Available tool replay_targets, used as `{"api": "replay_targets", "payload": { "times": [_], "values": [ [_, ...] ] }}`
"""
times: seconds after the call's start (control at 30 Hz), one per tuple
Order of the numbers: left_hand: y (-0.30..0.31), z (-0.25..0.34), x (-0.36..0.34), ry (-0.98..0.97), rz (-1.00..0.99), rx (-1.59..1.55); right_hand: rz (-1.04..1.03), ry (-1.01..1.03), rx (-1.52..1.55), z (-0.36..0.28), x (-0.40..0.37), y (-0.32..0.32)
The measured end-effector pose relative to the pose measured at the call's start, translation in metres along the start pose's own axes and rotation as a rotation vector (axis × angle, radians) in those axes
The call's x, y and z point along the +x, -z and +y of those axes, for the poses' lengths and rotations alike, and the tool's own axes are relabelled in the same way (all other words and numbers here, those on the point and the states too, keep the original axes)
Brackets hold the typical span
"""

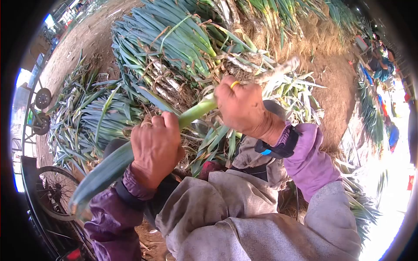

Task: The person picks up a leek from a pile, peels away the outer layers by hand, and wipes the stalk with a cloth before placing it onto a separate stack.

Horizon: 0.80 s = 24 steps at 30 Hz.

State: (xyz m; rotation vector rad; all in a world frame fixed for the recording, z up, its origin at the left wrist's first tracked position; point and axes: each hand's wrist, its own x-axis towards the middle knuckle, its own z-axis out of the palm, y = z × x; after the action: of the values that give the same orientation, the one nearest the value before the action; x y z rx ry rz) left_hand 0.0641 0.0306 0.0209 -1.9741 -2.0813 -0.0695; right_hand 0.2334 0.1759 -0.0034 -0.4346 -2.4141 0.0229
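A large green onion [199,112] runs slantwise between my hands, its blue-green leaves trailing to the lower left and its dirty whitish root end pointing to the upper right. My left hand [154,145] is wrapped round the leafy part. Closer to the root end, my right hand [239,104] grips the stalk; a yellow band circles one finger. Just beyond the hands lies a thick bundle of green onions [167,39], with roots and soil on the stalks. Loose peeled leaves [291,89] lie beyond my right wrist.
More green onions [102,115] are heaped on the left, and another pile [372,115] lies at the right. A spoked wheel [56,191] stands at lower left. Bare soil [337,82] shows at right. A person [383,63] is in the right background.
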Motion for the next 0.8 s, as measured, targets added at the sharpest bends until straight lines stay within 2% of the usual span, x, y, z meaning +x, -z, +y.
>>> {"api": "replay_targets", "payload": {
  "times": [0.03,0.2,0.23,0.33,0.47,0.53,0.6,0.63,0.73,0.77,0.8],
  "values": [
    [-0.008,-0.002,-0.001,-0.073,0.116,0.193,0.052,-0.036,0.038,0.001,0.000,-0.004],
    [-0.021,-0.002,-0.007,-0.200,0.295,0.465,0.142,-0.359,0.277,0.016,-0.002,-0.021],
    [-0.024,-0.003,-0.009,-0.216,0.295,0.497,0.121,-0.482,0.303,0.028,-0.003,-0.026],
    [-0.032,-0.007,-0.017,-0.225,0.237,0.520,0.145,-1.218,1.012,0.058,-0.006,-0.029],
    [-0.033,-0.011,-0.033,-0.133,0.099,0.415,0.593,-1.387,1.267,0.106,-0.028,-0.034],
    [-0.032,-0.013,-0.045,-0.047,0.001,0.310,0.748,-1.406,1.455,0.125,-0.034,-0.023],
    [-0.026,-0.010,-0.053,-0.015,-0.056,0.215,0.491,-1.117,1.213,0.152,-0.048,-0.026],
    [-0.030,-0.009,-0.059,0.023,-0.054,0.212,0.485,-1.167,1.267,0.172,-0.045,-0.025],
    [-0.016,-0.003,-0.067,0.067,-0.062,0.164,0.966,-1.638,1.461,0.183,-0.012,0.002],
    [-0.013,-0.002,-0.073,0.074,-0.086,0.162,0.517,-1.367,0.967,0.190,-0.021,0.011],
    [-0.009,-0.001,-0.079,0.066,-0.125,0.115,0.255,-1.236,0.677,0.199,-0.030,0.018]
  ]
}}
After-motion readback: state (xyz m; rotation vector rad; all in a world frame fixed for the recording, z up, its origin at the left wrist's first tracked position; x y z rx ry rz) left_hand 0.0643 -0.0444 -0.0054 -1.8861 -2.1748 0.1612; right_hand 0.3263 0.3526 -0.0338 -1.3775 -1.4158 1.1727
